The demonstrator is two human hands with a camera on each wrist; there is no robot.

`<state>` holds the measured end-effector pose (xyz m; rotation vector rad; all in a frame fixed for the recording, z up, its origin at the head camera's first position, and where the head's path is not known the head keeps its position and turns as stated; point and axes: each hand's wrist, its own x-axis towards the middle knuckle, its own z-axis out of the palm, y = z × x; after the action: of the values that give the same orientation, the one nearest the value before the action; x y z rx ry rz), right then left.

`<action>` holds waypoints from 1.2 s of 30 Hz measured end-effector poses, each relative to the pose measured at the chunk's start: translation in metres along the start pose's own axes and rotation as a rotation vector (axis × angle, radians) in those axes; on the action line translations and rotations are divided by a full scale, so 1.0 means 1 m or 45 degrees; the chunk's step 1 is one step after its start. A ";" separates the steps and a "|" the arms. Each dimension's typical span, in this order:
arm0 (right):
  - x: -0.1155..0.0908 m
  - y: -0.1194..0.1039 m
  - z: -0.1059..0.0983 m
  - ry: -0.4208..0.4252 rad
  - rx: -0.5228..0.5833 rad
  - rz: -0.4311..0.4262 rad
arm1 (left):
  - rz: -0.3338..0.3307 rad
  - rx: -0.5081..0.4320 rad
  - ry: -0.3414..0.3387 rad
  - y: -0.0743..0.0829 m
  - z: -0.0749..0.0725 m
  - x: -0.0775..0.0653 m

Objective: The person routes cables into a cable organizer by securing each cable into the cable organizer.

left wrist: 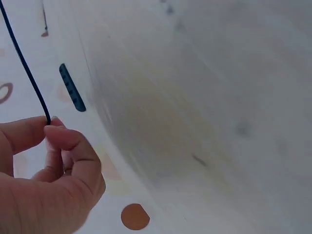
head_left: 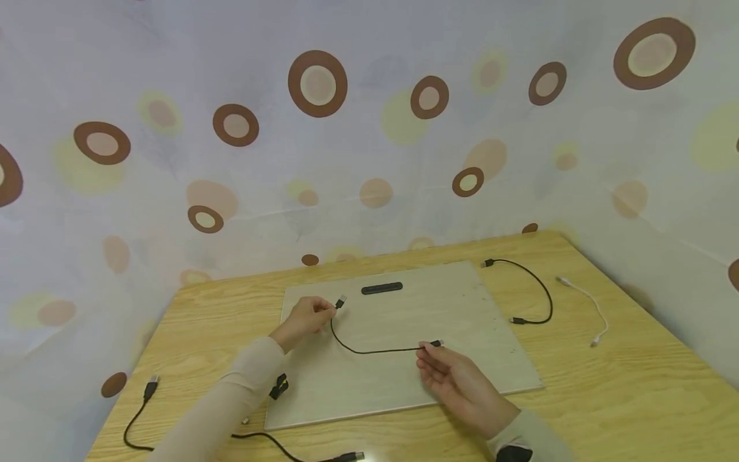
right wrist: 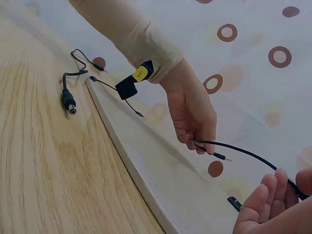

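Note:
A short thin black USB cable [head_left: 375, 352] is held up between both hands over a pale flat board [head_left: 404, 378], its middle sagging. My left hand [head_left: 306, 316] pinches it between thumb and fingertips just below the metal-tipped USB plug [head_left: 340, 301]. The left wrist view shows the same left hand [left wrist: 63, 170] with the cord rising from its fingertips. At the other end, my right hand [head_left: 462, 388] pinches the cable by its smaller black plug [head_left: 437, 343], palm turned partly up. That right hand [right wrist: 273, 207] hides part of its plug in the right wrist view.
A slim black bar [head_left: 382, 289] lies near the board's back edge. Right of the board, a black cable [head_left: 551, 298] and a white cable [head_left: 603, 321] rest on the wooden table [head_left: 623, 398]. Another black cable [head_left: 126, 430] with a barrel plug [right wrist: 69, 105] lies front left, partly under my left sleeve.

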<state>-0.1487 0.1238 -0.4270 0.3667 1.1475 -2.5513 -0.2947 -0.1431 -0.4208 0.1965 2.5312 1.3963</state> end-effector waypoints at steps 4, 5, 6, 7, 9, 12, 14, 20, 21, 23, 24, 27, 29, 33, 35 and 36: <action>-0.003 -0.004 -0.004 0.028 -0.029 -0.022 | 0.000 -0.001 0.029 0.007 0.009 0.006; -0.004 -0.006 -0.006 0.033 -0.033 -0.026 | 0.001 -0.011 0.032 0.008 0.011 0.007; -0.004 -0.007 -0.007 0.040 -0.034 -0.030 | 0.004 -0.021 0.035 0.009 0.013 0.009; -0.005 -0.007 -0.008 0.045 -0.039 -0.034 | 0.004 -0.030 0.035 0.011 0.014 0.011; -0.006 -0.009 -0.011 0.042 -0.036 -0.038 | 0.000 -0.048 0.038 0.013 0.018 0.015; -0.006 -0.011 -0.014 0.044 -0.055 -0.038 | 0.014 -0.052 0.035 0.016 0.022 0.021; -0.007 -0.011 -0.016 0.052 -0.062 -0.039 | 0.004 -0.078 0.030 0.018 0.025 0.027; -0.008 -0.012 -0.021 0.064 -0.075 -0.030 | -0.012 -0.084 -0.001 0.023 0.034 0.043; -0.007 -0.012 -0.021 0.052 -0.080 -0.030 | -0.009 -0.065 0.000 0.025 0.035 0.044; -0.007 -0.012 -0.020 0.049 -0.076 -0.025 | -0.009 -0.057 0.003 0.027 0.038 0.047; -0.007 -0.012 -0.020 0.047 -0.073 -0.023 | -0.008 -0.064 0.006 0.028 0.039 0.048; -0.008 -0.013 -0.019 0.057 -0.077 -0.019 | -0.013 -0.077 0.019 0.029 0.043 0.052; -0.008 -0.013 -0.019 0.055 -0.078 -0.013 | -0.024 -0.097 0.026 0.029 0.044 0.056; -0.009 -0.013 -0.019 0.061 -0.092 -0.010 | -0.044 -0.106 0.042 0.028 0.046 0.061; -0.009 -0.012 -0.019 0.085 -0.098 -0.015 | -0.050 -0.105 0.052 0.027 0.047 0.063; -0.009 -0.012 -0.019 0.085 -0.102 -0.019 | -0.052 -0.104 0.060 0.028 0.047 0.063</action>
<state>-0.1434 0.1475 -0.4274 0.4281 1.2768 -2.5144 -0.3424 -0.0751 -0.4305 0.0976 2.4947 1.5022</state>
